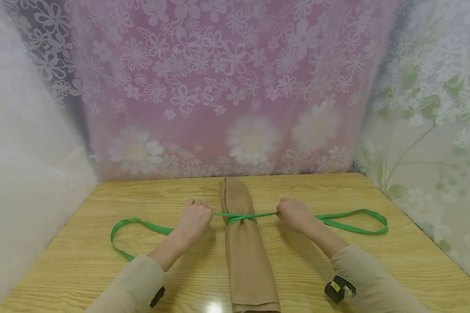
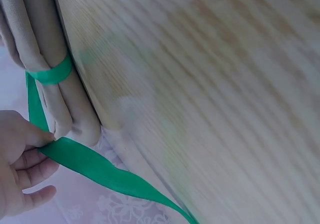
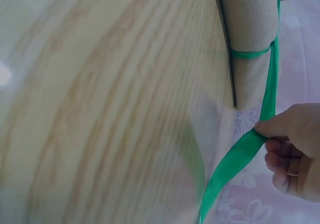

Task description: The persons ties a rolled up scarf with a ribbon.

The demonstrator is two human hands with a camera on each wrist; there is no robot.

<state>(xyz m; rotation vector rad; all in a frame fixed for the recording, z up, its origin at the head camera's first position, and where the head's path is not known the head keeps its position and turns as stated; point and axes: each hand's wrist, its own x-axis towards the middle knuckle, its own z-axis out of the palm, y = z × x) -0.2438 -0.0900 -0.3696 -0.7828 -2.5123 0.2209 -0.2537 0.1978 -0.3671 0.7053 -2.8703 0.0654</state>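
Note:
A rolled or folded tan cloth (image 1: 250,265) lies lengthwise on the table. Round its upper part runs a green ribbon (image 1: 240,218), which crosses over itself on top and draws the cloth in. My left hand (image 1: 196,217) pinches one end section of the ribbon between thumb and fingers, left of the cloth. On the other side my right hand (image 1: 295,215) pinches the opposite section. Between the hands the ribbon is stretched taut. In both wrist views, the left hand (image 2: 22,169) and right hand (image 3: 295,149) have loose ribbon trailing from the thumb.
The wooden table (image 1: 82,243) carries the ribbon's loose tails, which loop out to the left and right. A pink floral curtain (image 1: 239,95) hangs behind its far edge. Pale sheets stand along both sides. A small black device (image 1: 334,291) sits at the right sleeve.

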